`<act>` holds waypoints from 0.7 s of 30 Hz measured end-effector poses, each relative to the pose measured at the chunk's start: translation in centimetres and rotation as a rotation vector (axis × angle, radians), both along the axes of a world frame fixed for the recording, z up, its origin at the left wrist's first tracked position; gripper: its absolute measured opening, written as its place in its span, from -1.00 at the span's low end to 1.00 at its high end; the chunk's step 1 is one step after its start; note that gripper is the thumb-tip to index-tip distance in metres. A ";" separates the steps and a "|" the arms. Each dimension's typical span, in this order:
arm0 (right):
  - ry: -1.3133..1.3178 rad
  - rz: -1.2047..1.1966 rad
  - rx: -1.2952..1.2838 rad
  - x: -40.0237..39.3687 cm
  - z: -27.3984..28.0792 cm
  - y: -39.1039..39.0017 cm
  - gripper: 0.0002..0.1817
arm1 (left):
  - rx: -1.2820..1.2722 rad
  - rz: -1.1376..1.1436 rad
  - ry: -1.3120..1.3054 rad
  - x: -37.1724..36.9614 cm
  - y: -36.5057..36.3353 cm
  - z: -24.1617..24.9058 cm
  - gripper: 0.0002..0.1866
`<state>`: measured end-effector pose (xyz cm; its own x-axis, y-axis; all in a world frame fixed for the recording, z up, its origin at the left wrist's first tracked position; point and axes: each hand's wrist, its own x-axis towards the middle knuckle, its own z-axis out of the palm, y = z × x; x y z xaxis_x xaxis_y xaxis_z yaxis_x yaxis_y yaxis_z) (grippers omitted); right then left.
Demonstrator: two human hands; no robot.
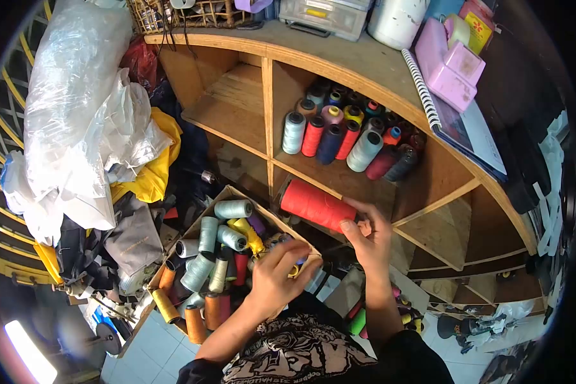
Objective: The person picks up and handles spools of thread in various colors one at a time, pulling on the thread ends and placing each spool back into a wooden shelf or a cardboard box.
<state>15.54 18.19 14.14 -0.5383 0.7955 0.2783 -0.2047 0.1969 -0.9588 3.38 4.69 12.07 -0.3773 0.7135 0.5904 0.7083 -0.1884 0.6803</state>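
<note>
A large red thread spool lies sideways in my right hand, which grips its right end in front of the wooden shelf. My left hand hovers over the right side of an open cardboard box, its fingers apart and bent. Spools in light green, orange, yellow and other colours fill the box, among them a pale green spool and an orange spool. Several upright spools stand in a shelf compartment, with a light blue spool at their left end.
The wooden shelf curves across the view. On its top are a wicker basket, a plastic drawer box, a pink tape dispenser and a spiral notebook. Plastic bags hang at the left. Another box holds more spools.
</note>
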 end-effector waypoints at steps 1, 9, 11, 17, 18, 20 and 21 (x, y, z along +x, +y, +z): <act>-0.008 -0.037 0.032 0.0 0.0 -0.2 -0.61 | 0.086 0.082 0.123 -0.4 0.3 1.0 -0.74; -0.039 -0.132 -0.037 -1.1 1.8 -2.1 -0.70 | 0.260 0.156 0.470 -0.9 1.9 1.8 -0.58; -0.036 -0.117 -0.074 -0.9 1.7 -2.0 -0.72 | 0.269 0.147 0.517 -1.1 1.8 1.9 -0.55; -0.027 -0.124 -0.095 -1.1 1.4 -2.4 -0.75 | 0.250 0.112 0.573 -1.1 1.7 2.0 -0.55; -0.027 -0.125 -0.117 -1.2 1.4 -2.5 -0.74 | 0.241 0.097 0.589 -1.2 1.7 1.8 -0.57; -0.027 -0.127 -0.140 -1.2 1.4 -2.5 -0.74 | 0.231 0.080 0.606 -1.2 1.6 1.4 -0.58; -0.053 -0.123 -0.133 -1.2 1.4 -2.5 -0.74 | 0.237 0.084 0.606 -1.2 1.5 1.3 -0.60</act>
